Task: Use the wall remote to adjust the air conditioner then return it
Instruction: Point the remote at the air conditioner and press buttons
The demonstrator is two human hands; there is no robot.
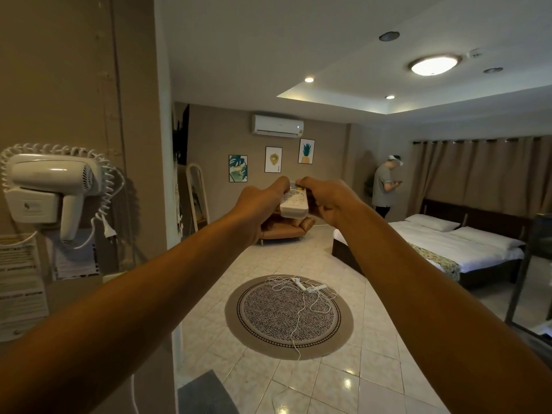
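A white remote (294,203) with small buttons is held out at arm's length in the middle of the view, its far end aimed toward the back wall. My left hand (259,209) grips its left side, thumb on top. My right hand (327,203) holds its right side, thumb resting near the far end. High on the back wall hangs the white air conditioner (277,124), with a small light lit at its right end. No wall holder for the remote can be made out.
A wall-mounted hair dryer (50,186) with a coiled cord hangs at left. A round rug (288,316) with tangled white cables lies on the tiled floor. A bed (442,245) stands at right, a person (383,188) near the curtains, a tan sofa (286,230) beyond.
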